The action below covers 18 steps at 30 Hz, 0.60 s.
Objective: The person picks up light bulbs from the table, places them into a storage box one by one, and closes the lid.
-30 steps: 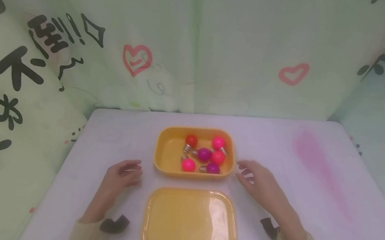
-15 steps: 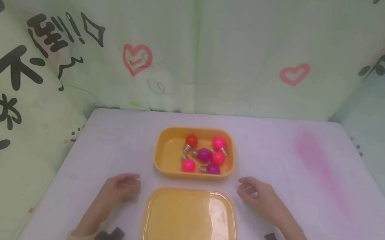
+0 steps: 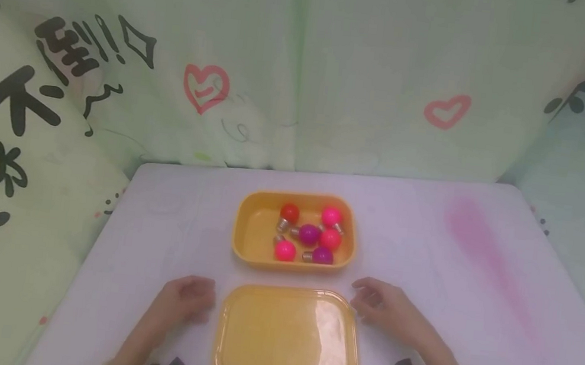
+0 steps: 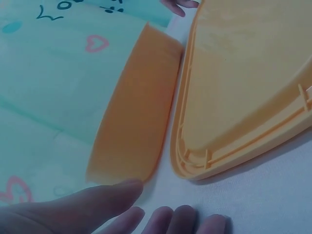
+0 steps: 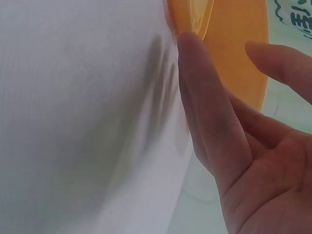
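Observation:
A yellow plastic lid lies on the table in front of a matching yellow box. Inside the box are several round bulbs with metal screw bases, among them a red bulb, a purple bulb and a pink bulb. My left hand hovers just left of the lid, fingers loosely bent and holding nothing. At the lid's far right corner is my right hand, its fingertips right at the edge. In the right wrist view its thumb stands apart from the fingers, with nothing between them.
A white cloth covers the table, with a pink stain on the right. A printed curtain with hearts and black characters hangs behind and along both sides.
Both hands have drawn back toward the person, from beside the box to beside the lid. The right hand has also come in to the lid's corner. Box, bulbs and lid have stayed put.

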Motion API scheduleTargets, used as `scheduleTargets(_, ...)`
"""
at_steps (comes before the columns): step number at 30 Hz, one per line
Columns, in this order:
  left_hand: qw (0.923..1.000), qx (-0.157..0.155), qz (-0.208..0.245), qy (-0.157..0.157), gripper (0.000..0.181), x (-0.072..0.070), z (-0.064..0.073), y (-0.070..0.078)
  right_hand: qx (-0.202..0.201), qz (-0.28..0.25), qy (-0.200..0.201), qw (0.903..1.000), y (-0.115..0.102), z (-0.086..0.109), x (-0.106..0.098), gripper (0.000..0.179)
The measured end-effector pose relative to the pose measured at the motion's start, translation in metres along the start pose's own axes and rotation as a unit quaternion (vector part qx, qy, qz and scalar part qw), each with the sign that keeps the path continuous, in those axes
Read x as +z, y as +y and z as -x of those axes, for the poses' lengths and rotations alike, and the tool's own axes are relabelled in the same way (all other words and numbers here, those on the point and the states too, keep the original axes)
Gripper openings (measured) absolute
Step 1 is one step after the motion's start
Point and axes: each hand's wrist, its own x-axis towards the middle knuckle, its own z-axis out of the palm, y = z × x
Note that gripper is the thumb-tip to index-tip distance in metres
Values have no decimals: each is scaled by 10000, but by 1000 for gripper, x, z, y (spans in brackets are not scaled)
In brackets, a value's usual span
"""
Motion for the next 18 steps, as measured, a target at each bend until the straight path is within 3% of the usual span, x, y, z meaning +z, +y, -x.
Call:
scheduleTargets(8,9982,226,153,-536,48,2,5,-6,103,-379,-187,9991,4,-2,10,38)
scheduleTargets(12,9968,209,171,-749,51,4,7,-4,133,-152,-78,9998,4,-1,12,37)
scheduleTargets(18,9972,1,117,-742,52,6,9,-3,95,252,87,9996,2,2,13,37)
